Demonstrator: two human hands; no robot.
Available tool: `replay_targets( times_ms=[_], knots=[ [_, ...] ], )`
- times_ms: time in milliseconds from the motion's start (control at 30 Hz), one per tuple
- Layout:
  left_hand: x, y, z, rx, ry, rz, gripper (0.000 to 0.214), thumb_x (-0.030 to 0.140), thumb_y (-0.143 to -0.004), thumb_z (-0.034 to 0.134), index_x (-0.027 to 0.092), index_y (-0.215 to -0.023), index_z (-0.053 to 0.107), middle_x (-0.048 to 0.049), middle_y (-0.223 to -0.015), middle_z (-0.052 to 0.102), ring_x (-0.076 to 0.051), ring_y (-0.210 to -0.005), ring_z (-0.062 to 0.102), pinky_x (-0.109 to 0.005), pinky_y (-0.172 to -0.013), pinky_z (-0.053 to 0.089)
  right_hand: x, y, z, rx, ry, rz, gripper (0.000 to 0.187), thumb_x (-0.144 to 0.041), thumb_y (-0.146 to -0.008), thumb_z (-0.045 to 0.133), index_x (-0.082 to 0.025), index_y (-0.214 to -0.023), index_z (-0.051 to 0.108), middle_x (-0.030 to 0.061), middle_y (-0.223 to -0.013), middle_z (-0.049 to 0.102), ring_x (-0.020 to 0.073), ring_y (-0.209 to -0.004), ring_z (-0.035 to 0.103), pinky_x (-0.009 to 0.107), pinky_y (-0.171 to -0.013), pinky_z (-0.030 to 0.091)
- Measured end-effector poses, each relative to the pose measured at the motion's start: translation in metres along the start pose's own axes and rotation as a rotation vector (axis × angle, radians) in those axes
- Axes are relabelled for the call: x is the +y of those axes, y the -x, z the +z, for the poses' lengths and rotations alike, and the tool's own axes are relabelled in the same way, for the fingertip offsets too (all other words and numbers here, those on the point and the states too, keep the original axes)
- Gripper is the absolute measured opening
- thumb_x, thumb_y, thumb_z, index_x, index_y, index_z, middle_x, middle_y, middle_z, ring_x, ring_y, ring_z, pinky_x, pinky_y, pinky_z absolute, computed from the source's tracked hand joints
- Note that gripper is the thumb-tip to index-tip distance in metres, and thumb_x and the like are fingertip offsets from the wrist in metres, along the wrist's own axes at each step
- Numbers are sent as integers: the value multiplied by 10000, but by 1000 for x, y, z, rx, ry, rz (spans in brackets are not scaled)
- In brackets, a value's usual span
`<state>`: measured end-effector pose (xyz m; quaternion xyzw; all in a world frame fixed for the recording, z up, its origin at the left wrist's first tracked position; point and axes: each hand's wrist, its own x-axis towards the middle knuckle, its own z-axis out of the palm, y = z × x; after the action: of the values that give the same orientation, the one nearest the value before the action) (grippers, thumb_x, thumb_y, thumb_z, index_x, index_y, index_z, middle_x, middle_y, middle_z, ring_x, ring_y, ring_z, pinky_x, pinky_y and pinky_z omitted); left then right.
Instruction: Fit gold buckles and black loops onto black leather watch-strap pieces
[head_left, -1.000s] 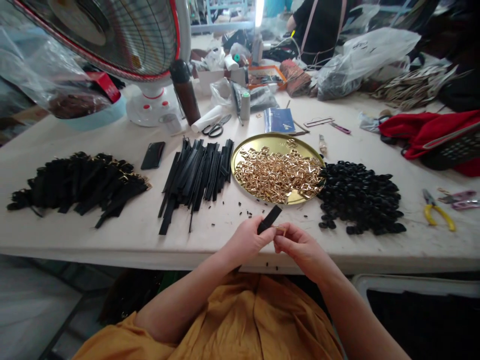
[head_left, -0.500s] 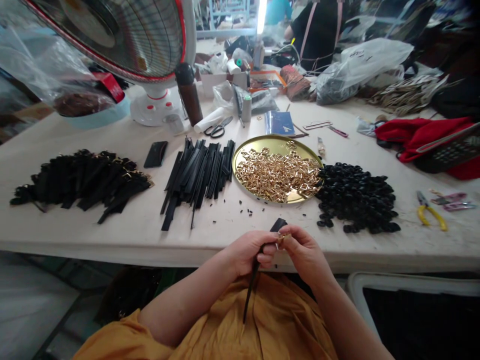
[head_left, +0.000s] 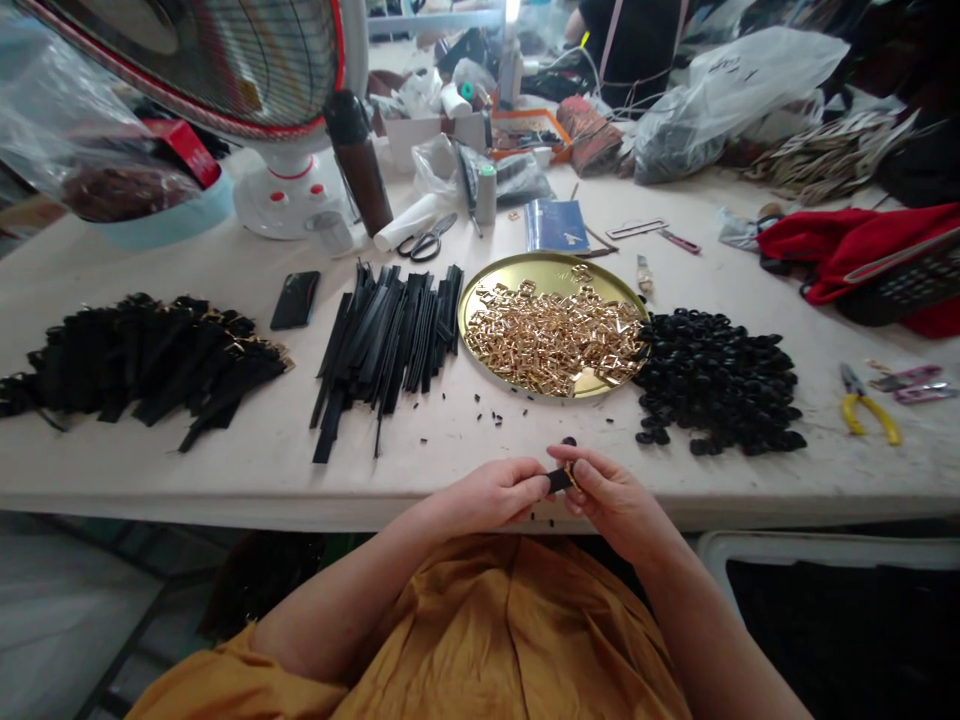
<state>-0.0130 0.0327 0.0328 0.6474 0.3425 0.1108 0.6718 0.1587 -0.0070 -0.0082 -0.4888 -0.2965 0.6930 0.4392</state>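
Over the table's front edge, my left hand (head_left: 514,490) pinches a short black strap (head_left: 558,481), which runs across to the other hand. My right hand (head_left: 604,488) is closed on a small gold buckle (head_left: 573,474) at the strap's right end. A dark tip shows above the right fingers; I cannot tell whether it is the strap's end. Beyond my hands lies a round gold tray (head_left: 587,385) heaped with gold buckles (head_left: 547,335). Black strips (head_left: 394,340) are piled left of it, and small black loops (head_left: 720,380) to its right.
Straps with gold buckles (head_left: 150,360) lie heaped at far left, near a black phone (head_left: 295,300). A fan (head_left: 277,190), a bottle (head_left: 358,165) and scissors (head_left: 427,241) stand or lie behind. Yellow-handled pliers (head_left: 868,408) lie at right. A person (head_left: 637,50) is across the table.
The strap's long tail, which hung down toward my lap, no longer shows there. The strap now stretches sideways between my hands, and the view has shifted slightly.
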Motion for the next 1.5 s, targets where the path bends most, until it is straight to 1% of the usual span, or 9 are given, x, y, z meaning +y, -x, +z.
replay_targets(
  times_ms=[133,367,500,567,700,833,1100,1367,1500],
  knots=[
    [1,-2,8,82,43,119,137,183,-780,399,151,-809,529,-10,-807,557,-119,-758,489,-221,-705,386,5,2,7,56,156,-79,314,-378,-700,668,-217,-969,658,-43,-556,502,100,-530,450,250,-548,371],
    [-4,2,16,135,23,52,243,135,-748,373,149,-938,523,3,-821,557,-104,-692,465,-217,-653,383,13,10,14,171,263,-219,288,-405,-736,622,-230,-962,657,-32,-626,486,113,-593,438,255,-584,351],
    [-5,6,18,168,-121,-63,149,199,-784,384,149,-824,519,12,-711,526,-112,-646,445,-222,-595,351,15,10,12,250,187,-196,331,-429,-755,593,-203,-989,650,-36,-576,448,113,-577,412,257,-567,327],
    [-5,7,20,196,-129,-26,156,231,-806,393,146,-837,520,-2,-759,546,-120,-702,464,-226,-638,359,16,11,13,246,163,-167,357,-437,-740,607,-186,-990,652,-32,-581,461,111,-571,405,258,-563,325],
    [-9,6,26,194,16,76,250,326,-861,363,142,-945,510,-4,-787,553,-101,-680,461,-212,-636,359,21,15,19,214,233,-147,353,-473,-745,587,-166,-901,664,-29,-566,466,110,-551,386,256,-541,317],
    [-15,4,28,188,124,-15,226,365,-854,376,164,-796,461,53,-593,442,-73,-516,357,-195,-510,300,22,21,18,247,248,-178,369,-506,-801,491,-165,-774,629,-27,-557,456,110,-546,409,252,-536,333],
    [-15,1,27,207,60,-110,192,296,-834,373,181,-681,388,69,-518,416,-67,-477,360,-189,-502,298,16,18,17,235,-65,-29,313,-471,-709,613,-186,-654,498,-48,-548,467,76,-459,388,212,-439,317],
    [-13,4,30,282,-171,-99,212,317,-848,347,179,-714,436,36,-595,485,-96,-561,434,-215,-528,299,14,21,17,364,592,-303,192,-374,-738,593,-189,-714,548,-19,-615,551,122,-562,472,240,-533,366],
    [-15,3,31,309,-207,-89,172,325,-820,407,178,-749,461,35,-648,492,-100,-599,431,-214,-537,297,15,17,14,295,513,-239,230,-407,-769,545,-192,-692,518,-25,-584,527,121,-539,470,240,-517,375]
  ],
)
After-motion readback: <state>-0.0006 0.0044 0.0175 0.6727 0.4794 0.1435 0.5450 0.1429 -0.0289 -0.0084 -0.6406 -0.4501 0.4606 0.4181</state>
